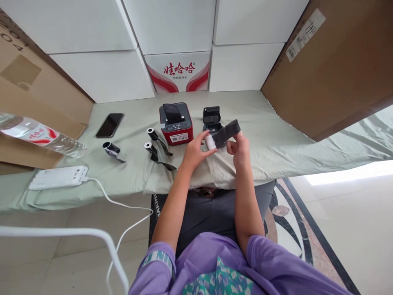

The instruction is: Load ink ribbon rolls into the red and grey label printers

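My left hand [196, 150] is closed round a small paper roll [210, 142], its white side showing between thumb and fingers. From it a dark strip [225, 133] stretches up to the right. My right hand [239, 148] pinches this strip near its free end, fingers curled. Just behind the roll, a small black device [211, 115] lies on the cloth with its lid up; its lower part is partly hidden by my left hand. Left of my hands stands a red and black printer [176, 125] with a dark flap on top.
Two dark rolls [150, 147] [152, 133] with loose tails lie left of the printer. Another roll [111, 148], a phone [109, 125], a white power bank [58, 178] with a cable and a water bottle [43, 133] are further left. Boxes [179, 73] line the back; a brown carton [331, 69] stands right.
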{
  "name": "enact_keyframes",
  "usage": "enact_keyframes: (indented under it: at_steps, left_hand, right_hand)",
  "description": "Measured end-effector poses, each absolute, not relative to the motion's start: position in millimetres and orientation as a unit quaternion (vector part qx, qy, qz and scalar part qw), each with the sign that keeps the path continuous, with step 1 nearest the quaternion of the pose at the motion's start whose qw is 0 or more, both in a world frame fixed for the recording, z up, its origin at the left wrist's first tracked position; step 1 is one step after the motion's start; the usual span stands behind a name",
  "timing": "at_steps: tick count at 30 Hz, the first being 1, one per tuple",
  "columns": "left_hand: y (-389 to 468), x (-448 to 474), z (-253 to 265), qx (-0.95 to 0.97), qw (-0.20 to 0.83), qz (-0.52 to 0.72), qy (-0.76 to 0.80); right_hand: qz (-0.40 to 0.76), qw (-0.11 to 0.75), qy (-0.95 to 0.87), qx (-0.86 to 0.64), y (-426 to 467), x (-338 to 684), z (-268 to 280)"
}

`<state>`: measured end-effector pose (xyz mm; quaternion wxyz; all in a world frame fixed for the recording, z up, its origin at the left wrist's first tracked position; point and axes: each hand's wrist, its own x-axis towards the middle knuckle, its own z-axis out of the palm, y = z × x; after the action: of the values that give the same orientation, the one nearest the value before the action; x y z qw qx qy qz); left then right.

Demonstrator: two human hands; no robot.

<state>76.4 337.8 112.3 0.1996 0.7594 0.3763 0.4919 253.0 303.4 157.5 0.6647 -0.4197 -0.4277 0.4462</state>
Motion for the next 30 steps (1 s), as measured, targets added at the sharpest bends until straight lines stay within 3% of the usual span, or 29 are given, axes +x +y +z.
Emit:
enact_keyframes:
  at_steps: [4,11,18,30]
  left_hand:
    - [348.3,76.4,136.3,0.816,0.177,0.417,0.359]
    - [394.3,82.7,194.8,0.911,0.14,0.259,0.288]
    - [445.9,103.0,216.4,0.97,0.018,0.111,0.216]
    - [470.1,124.7,214.7,0.984,-0.064,-0.071,0.15]
  right_hand:
    - [0.35,0.696,-0.44,-0.448,296.0,262.3,167.6]
    - [0.325,0.762,-0.355,-0.434,300.4,276.0,158.1]
    - [0.365,0.734,-0.356,-0.449,306.1,259.9,144.2]
    - [0.433,0.685,-0.364,-0.459,297.9,204.4,140.4]
